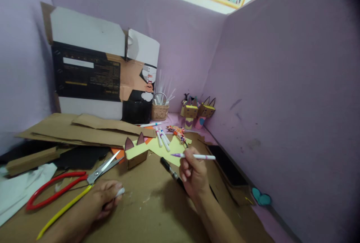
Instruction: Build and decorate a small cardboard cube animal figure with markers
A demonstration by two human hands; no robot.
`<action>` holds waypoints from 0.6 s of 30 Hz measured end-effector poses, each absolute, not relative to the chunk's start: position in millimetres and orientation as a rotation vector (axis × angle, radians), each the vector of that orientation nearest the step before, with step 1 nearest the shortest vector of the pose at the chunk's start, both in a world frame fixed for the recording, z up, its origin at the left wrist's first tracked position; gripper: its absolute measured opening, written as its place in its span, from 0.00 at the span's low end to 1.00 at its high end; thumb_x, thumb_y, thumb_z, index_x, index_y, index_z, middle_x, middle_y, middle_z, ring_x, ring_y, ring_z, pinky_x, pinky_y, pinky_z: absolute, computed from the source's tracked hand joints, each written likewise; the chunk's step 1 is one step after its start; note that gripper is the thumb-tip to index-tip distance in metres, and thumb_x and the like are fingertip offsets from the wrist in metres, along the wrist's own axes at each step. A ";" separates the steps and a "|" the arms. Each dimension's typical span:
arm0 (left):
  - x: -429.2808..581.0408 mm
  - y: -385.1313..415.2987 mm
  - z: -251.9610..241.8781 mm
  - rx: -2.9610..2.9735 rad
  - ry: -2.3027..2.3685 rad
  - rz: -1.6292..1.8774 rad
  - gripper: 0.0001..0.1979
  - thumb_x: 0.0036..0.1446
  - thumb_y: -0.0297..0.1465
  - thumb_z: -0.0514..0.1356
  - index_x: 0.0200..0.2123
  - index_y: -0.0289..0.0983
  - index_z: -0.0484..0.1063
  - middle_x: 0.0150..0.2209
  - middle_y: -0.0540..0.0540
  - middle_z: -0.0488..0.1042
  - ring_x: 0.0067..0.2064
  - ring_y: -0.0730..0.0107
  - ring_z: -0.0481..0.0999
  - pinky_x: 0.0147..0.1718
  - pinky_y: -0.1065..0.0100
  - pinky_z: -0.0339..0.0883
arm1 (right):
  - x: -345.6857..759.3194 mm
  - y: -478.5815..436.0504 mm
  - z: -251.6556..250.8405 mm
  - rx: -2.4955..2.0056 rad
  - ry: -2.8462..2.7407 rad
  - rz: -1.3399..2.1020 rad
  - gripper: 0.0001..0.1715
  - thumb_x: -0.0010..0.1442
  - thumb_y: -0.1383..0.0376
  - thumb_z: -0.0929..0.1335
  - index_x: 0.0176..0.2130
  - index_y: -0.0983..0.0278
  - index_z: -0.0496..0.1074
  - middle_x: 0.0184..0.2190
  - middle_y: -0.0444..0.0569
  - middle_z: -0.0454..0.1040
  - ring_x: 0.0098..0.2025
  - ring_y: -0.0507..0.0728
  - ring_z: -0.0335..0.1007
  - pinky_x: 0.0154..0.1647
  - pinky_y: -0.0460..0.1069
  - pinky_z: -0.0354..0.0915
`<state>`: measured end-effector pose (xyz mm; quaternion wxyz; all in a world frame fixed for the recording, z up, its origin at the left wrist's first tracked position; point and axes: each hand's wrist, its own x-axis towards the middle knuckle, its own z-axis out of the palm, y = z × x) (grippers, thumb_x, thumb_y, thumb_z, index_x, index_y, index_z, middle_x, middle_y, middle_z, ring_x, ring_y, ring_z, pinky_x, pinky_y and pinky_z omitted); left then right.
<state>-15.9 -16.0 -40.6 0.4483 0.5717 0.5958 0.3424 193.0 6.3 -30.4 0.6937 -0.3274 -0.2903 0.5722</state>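
Between the thumb and fingers of my right hand [194,173] is a white marker [204,157], held level with its purple tip pointing left. My left hand [105,198] pinches a small white marker cap [120,192] low over the cardboard. A small cardboard box with cat ears [136,152] and a pale yellow top stands upright between and beyond my hands. Under and beside my right hand lies a black marker [172,170], partly hidden. Scissors [91,178] with red handles lie partly open beside my left hand; something yellow [64,207] runs along that forearm.
Several white markers [163,140] lie on yellow paper [154,146]. Cardboard sheets [84,130] are stacked at the left. A basket [160,111] and finished cat-eared figures [191,111] stand at the back. A dark phone-like slab [227,165] lies along the right wall.
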 end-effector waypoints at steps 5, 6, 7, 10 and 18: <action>-8.3 -9.8 -51.6 2.135 1.439 0.710 0.15 0.58 0.37 0.51 0.24 0.39 0.70 0.27 0.48 0.71 0.30 0.66 0.72 0.30 0.69 0.62 | 192.2 17.8 -26.1 -0.739 -0.528 1.395 0.27 0.37 0.57 0.77 0.21 0.62 0.58 0.11 0.32 0.59 0.11 0.42 0.45 0.07 0.37 0.47; -5.5 -10.4 -53.9 2.223 1.415 0.683 0.13 0.59 0.35 0.50 0.28 0.40 0.72 0.31 0.47 0.73 0.33 0.65 0.73 0.33 0.69 0.63 | 190.0 17.6 -27.1 -0.747 -0.517 1.410 0.27 0.37 0.57 0.77 0.21 0.62 0.58 0.11 0.32 0.59 0.11 0.42 0.45 0.07 0.37 0.46; -3.4 -11.0 -55.5 2.269 1.395 0.662 0.12 0.60 0.34 0.49 0.32 0.42 0.73 0.34 0.47 0.73 0.35 0.65 0.74 0.35 0.68 0.63 | 188.2 17.1 -28.2 -0.756 -0.508 1.423 0.27 0.37 0.56 0.77 0.22 0.62 0.58 0.12 0.32 0.59 0.11 0.42 0.44 0.07 0.37 0.46; -4.2 -8.4 -54.5 2.160 1.561 0.774 0.10 0.57 0.37 0.53 0.36 0.41 0.71 0.33 0.47 0.72 0.31 0.65 0.73 0.32 0.67 0.65 | 187.4 15.4 -31.0 -0.771 -0.492 1.453 0.28 0.35 0.57 0.78 0.22 0.62 0.58 0.12 0.32 0.60 0.11 0.42 0.45 0.08 0.37 0.46; -13.1 29.0 -41.2 1.622 1.792 1.109 0.44 0.42 0.38 0.63 0.61 0.32 0.50 0.56 0.33 0.64 0.51 0.52 0.71 0.48 0.56 0.66 | 190.5 16.2 -32.9 -0.766 -0.490 1.460 0.27 0.37 0.54 0.77 0.24 0.62 0.59 0.13 0.32 0.60 0.12 0.42 0.45 0.09 0.37 0.46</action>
